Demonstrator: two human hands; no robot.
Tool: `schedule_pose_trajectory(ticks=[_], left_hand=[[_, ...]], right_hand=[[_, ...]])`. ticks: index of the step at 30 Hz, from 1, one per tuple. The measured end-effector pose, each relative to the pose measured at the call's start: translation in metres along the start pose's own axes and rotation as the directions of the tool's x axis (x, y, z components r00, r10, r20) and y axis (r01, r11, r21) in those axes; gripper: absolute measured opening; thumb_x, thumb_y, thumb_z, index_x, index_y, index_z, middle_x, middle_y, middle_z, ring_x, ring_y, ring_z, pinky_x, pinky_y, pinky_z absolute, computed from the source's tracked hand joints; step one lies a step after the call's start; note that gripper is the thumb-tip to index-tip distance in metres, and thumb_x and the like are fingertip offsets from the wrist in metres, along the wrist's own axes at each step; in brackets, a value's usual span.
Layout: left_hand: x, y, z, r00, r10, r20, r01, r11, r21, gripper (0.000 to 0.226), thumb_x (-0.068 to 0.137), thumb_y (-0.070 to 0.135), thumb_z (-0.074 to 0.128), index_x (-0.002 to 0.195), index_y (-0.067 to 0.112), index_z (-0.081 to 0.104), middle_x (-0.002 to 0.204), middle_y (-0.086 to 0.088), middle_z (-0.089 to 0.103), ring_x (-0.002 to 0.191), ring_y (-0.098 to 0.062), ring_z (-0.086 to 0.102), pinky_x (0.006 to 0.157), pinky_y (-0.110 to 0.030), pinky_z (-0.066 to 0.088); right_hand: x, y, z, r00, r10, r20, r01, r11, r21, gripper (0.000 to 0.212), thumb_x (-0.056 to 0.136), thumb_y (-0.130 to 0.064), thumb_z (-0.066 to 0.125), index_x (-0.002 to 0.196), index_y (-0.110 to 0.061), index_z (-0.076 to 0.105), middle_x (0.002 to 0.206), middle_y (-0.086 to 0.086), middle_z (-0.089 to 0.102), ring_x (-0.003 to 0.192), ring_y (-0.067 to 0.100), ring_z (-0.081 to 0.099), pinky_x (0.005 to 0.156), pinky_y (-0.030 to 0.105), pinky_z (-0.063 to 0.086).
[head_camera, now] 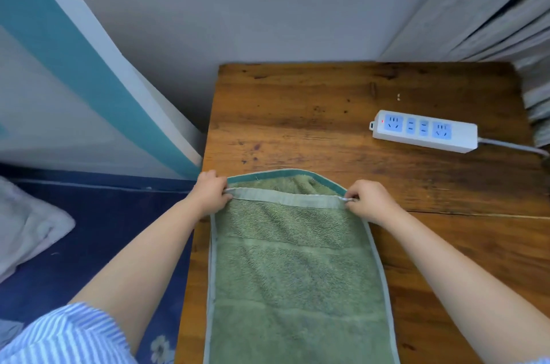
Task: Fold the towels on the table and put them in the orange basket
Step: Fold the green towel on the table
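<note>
A green towel [297, 268] with a pale hem lies lengthwise on the wooden table [312, 113], running off the bottom of the view. Its upper layer ends in a pale hem just short of a teal-edged layer beneath. My left hand [209, 192] pinches the left corner of that upper hem. My right hand [369, 200] pinches the right corner. Both hands sit at the towel's far end, about mid-table. No orange basket is in view.
A white power strip [424, 131] with blue sockets lies at the table's right, its cable running off right. Grey curtain folds [506, 12] hang at the far right. Left of the table is a blue bed with a white cloth [26, 223].
</note>
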State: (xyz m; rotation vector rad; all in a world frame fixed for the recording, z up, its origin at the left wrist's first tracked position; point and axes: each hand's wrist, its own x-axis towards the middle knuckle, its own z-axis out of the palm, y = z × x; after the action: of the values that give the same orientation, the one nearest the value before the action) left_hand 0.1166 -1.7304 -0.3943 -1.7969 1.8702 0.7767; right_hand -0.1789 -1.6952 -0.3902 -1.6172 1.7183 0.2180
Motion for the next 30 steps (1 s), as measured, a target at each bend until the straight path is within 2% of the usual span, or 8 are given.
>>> schedule_pose_trajectory(ticks=[2, 7, 12, 15, 18, 22, 25, 30], left_hand=[[-0.005, -0.004, 0.000, 1.000, 0.009, 0.003, -0.009, 0.997, -0.080, 0.026, 0.093, 0.025, 0.052, 0.106, 0.003, 0.055, 0.105, -0.008, 0.039, 0.113, -0.028, 0.045, 0.095, -0.032, 0.037], [0.003, -0.003, 0.001, 1.000, 0.010, -0.023, -0.011, 0.999, -0.033, 0.031, 0.092, 0.028, 0.054, 0.112, 0.005, 0.057, 0.134, -0.014, 0.038, 0.125, -0.028, 0.036, 0.106, -0.037, 0.033], [0.004, 0.002, -0.001, 0.998, 0.027, 0.052, -0.032, 0.996, 0.085, 0.032, 0.094, 0.031, 0.050, 0.118, 0.011, 0.054, 0.121, -0.013, 0.049, 0.116, -0.028, 0.042, 0.095, -0.035, 0.038], [-0.001, 0.001, 0.001, 0.994, 0.080, 0.076, -0.081, 0.997, 0.009, 0.013, 0.092, 0.024, 0.054, 0.088, 0.012, 0.051, 0.099, -0.008, 0.046, 0.093, -0.023, 0.046, 0.081, -0.029, 0.038], [-0.011, 0.001, 0.000, 0.987, 0.155, 0.053, -0.153, 0.987, -0.048, 0.031, 0.089, 0.021, 0.057, 0.065, 0.020, 0.038, 0.076, 0.004, 0.034, 0.083, -0.018, 0.040, 0.073, -0.025, 0.032], [-0.028, 0.001, -0.008, 0.972, 0.228, 0.049, -0.224, 0.971, -0.083, 0.035, 0.089, 0.020, 0.059, 0.062, 0.022, 0.036, 0.081, 0.002, 0.037, 0.082, -0.017, 0.040, 0.064, -0.023, 0.031], [-0.043, -0.002, -0.017, 0.964, 0.264, 0.030, -0.261, 0.961, -0.089, 0.034, 0.088, 0.020, 0.060, 0.063, 0.021, 0.037, 0.079, 0.005, 0.039, 0.081, -0.016, 0.041, 0.059, -0.012, 0.030], [-0.072, -0.011, -0.028, 0.972, 0.236, -0.017, -0.237, 0.967, -0.089, 0.028, 0.087, 0.021, 0.061, 0.067, 0.016, 0.042, 0.073, 0.003, 0.043, 0.076, -0.018, 0.043, 0.057, -0.020, 0.031]], right_hand=[[-0.007, 0.004, -0.009, 1.000, -0.018, 0.006, 0.018, 0.999, 0.050, 0.017, 0.085, -0.011, 0.058, 0.095, -0.005, 0.070, 0.089, 0.003, 0.058, 0.085, 0.018, 0.052, 0.075, 0.030, 0.042], [-0.015, 0.010, -0.016, 1.000, -0.015, 0.020, 0.013, 0.996, 0.092, 0.015, 0.087, -0.014, 0.057, 0.095, -0.006, 0.068, 0.084, 0.005, 0.058, 0.079, 0.018, 0.051, 0.064, 0.028, 0.037], [-0.018, 0.009, -0.015, 0.999, -0.049, 0.004, 0.049, 0.997, 0.067, 0.011, 0.087, -0.017, 0.056, 0.086, -0.009, 0.064, 0.076, 0.003, 0.055, 0.072, 0.018, 0.048, 0.053, 0.022, 0.032], [-0.027, 0.014, -0.019, 0.998, -0.061, 0.023, 0.060, 0.997, 0.053, 0.015, 0.087, -0.020, 0.059, 0.074, -0.012, 0.056, 0.067, 0.000, 0.051, 0.068, 0.018, 0.046, 0.052, 0.025, 0.029], [-0.037, 0.021, -0.026, 0.998, -0.053, 0.027, 0.052, 0.997, 0.055, 0.024, 0.086, -0.022, 0.060, 0.065, -0.014, 0.051, 0.063, -0.001, 0.048, 0.065, 0.016, 0.044, 0.053, 0.026, 0.028], [-0.047, 0.022, -0.029, 0.998, -0.057, 0.011, 0.057, 0.998, 0.005, 0.021, 0.086, -0.025, 0.060, 0.072, -0.011, 0.056, 0.070, 0.005, 0.053, 0.068, 0.019, 0.046, 0.053, 0.027, 0.028], [-0.054, 0.023, -0.031, 0.998, -0.065, -0.001, 0.065, 0.998, -0.012, 0.024, 0.087, -0.026, 0.058, 0.068, -0.012, 0.054, 0.069, 0.005, 0.052, 0.068, 0.020, 0.046, 0.053, 0.027, 0.028], [-0.075, 0.024, -0.037, 0.998, -0.050, -0.035, 0.049, 0.999, -0.017, 0.033, 0.088, -0.027, 0.057, 0.058, -0.021, 0.047, 0.064, -0.002, 0.051, 0.066, 0.016, 0.047, 0.055, 0.027, 0.032]])
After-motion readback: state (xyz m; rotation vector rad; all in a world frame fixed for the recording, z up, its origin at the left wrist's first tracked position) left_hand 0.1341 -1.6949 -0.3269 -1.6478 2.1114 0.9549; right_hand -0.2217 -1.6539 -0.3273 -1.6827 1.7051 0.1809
